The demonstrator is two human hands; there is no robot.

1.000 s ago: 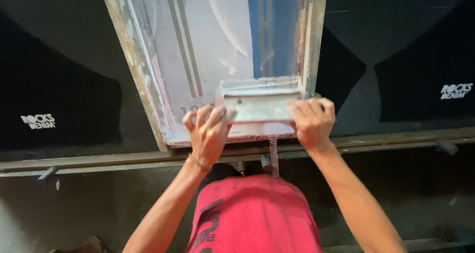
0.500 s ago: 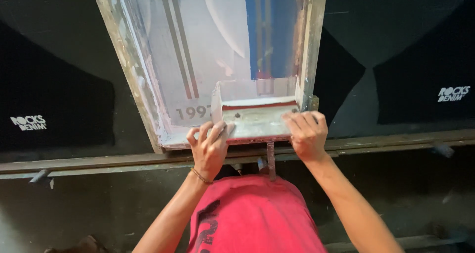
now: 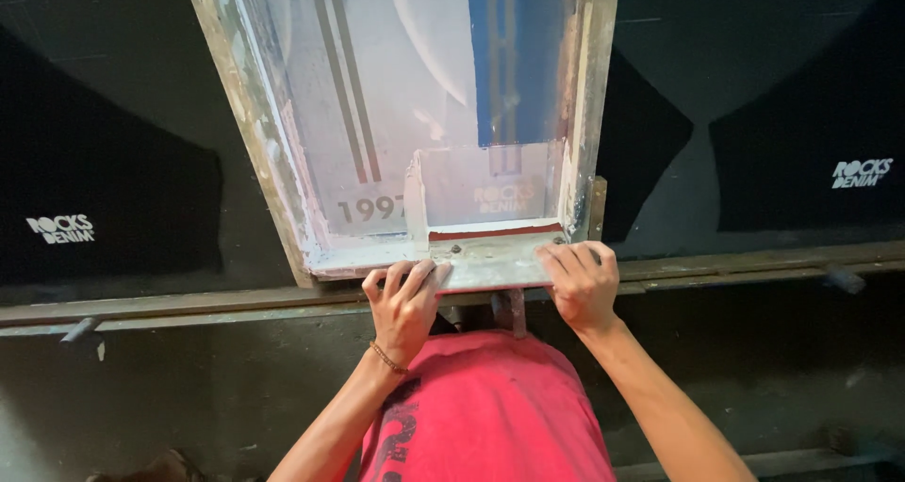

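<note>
A wooden screen-printing frame (image 3: 255, 133) with pale mesh lies on a dark table in front of me. Both of my hands grip a wide squeegee (image 3: 490, 256) at the frame's near end, its red blade edge resting on the mesh. My left hand (image 3: 405, 303) holds its left part, and a bead bracelet is on that wrist. My right hand (image 3: 580, 284) holds its right part. White ink covers the mesh, with grey stripes and a blue patch further up.
Black garment pieces (image 3: 104, 209) with small white prints lie on the table to the left and right (image 3: 811, 162) of the frame. A metal rail (image 3: 189, 303) runs along the table's near edge. My red shirt (image 3: 490, 416) fills the bottom.
Both hands have drawn the squeegee down the mesh toward me, to the frame's near end.
</note>
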